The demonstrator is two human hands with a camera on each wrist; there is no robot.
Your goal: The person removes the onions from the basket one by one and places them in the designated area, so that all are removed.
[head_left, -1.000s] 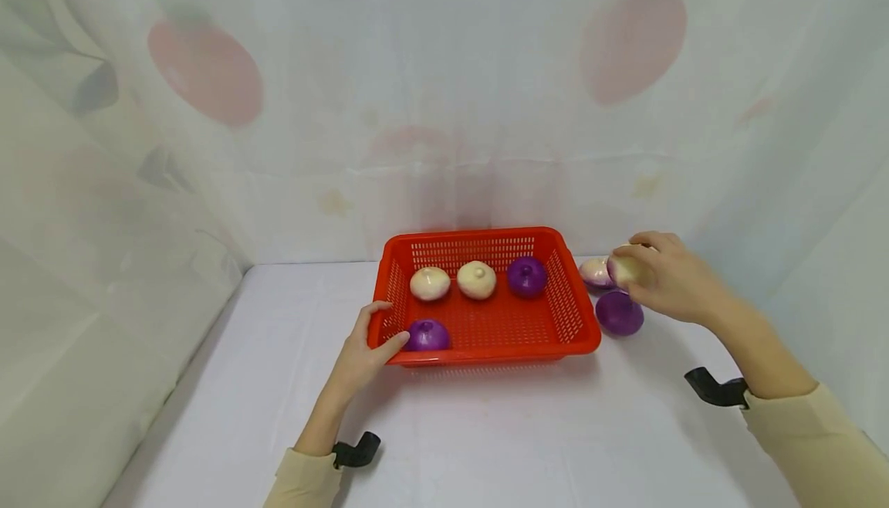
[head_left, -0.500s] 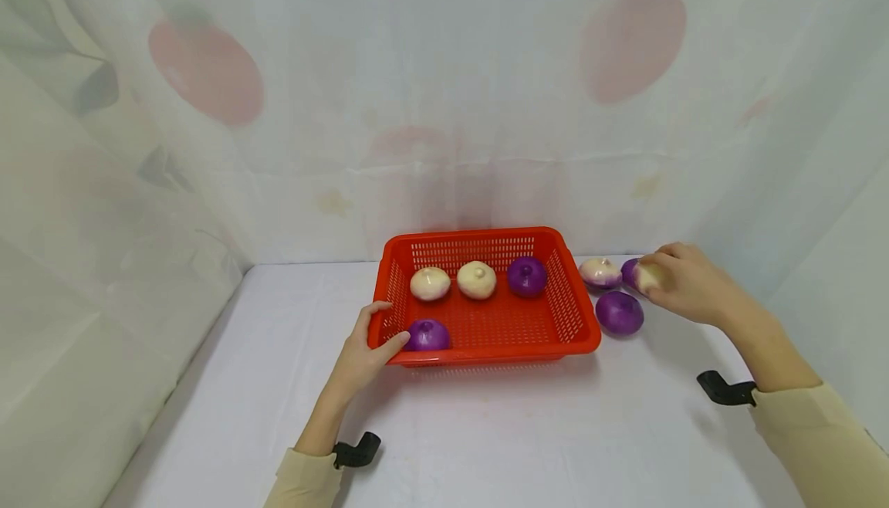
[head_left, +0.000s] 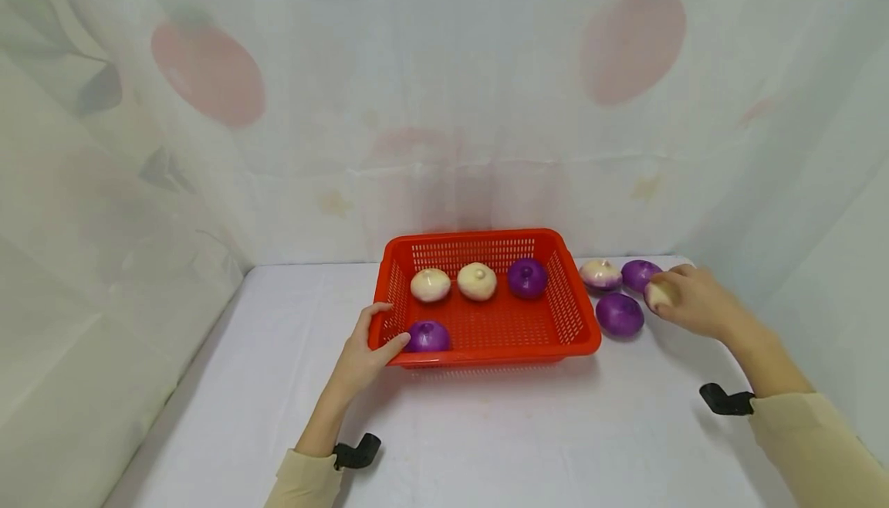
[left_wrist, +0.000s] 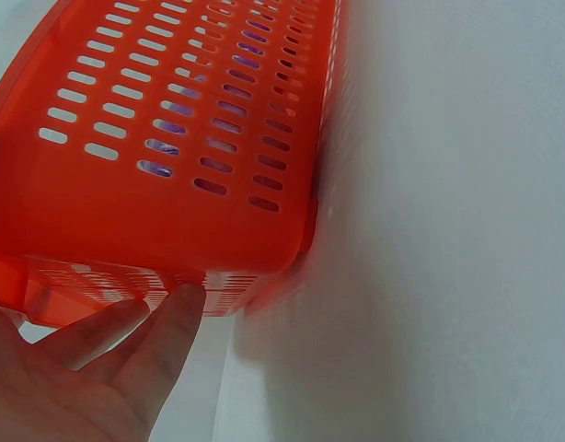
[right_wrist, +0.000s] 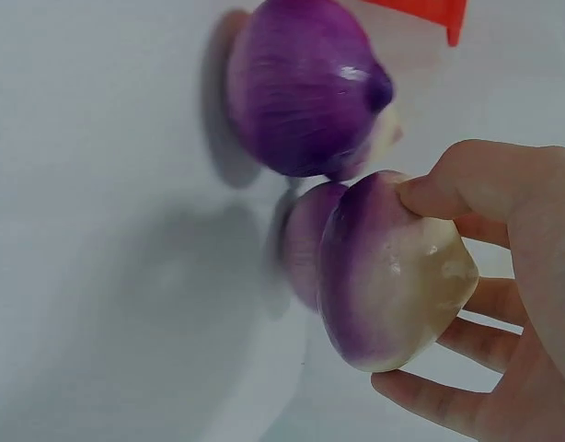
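The right hand curls its thumb and fingers round a purple-and-cream onion, holding it low over the bench at the far right. In the right wrist view the held onion sits just beside, perhaps touching, a second onion behind it, with a purple onion near them toward the basket; a red basket corner shows at the top edge.

The left hand rests on the basket at its near left corner, thumb over the rim and fingers against the outer wall. From the left wrist, the fingers lie fairly straight under the slotted wall.

Outward from the right hand, three onions lie on the bench beside the basket's right side: a pale one, a purple one behind the held one, and another purple one nearer.

Inside the basket are four: two cream onions and a purple one along the far wall, and a purple one in the near left corner by the left thumb.

A white cloth covers the bench. A translucent curtain with faded red fruit prints hangs behind. No writing or labels can be read anywhere.
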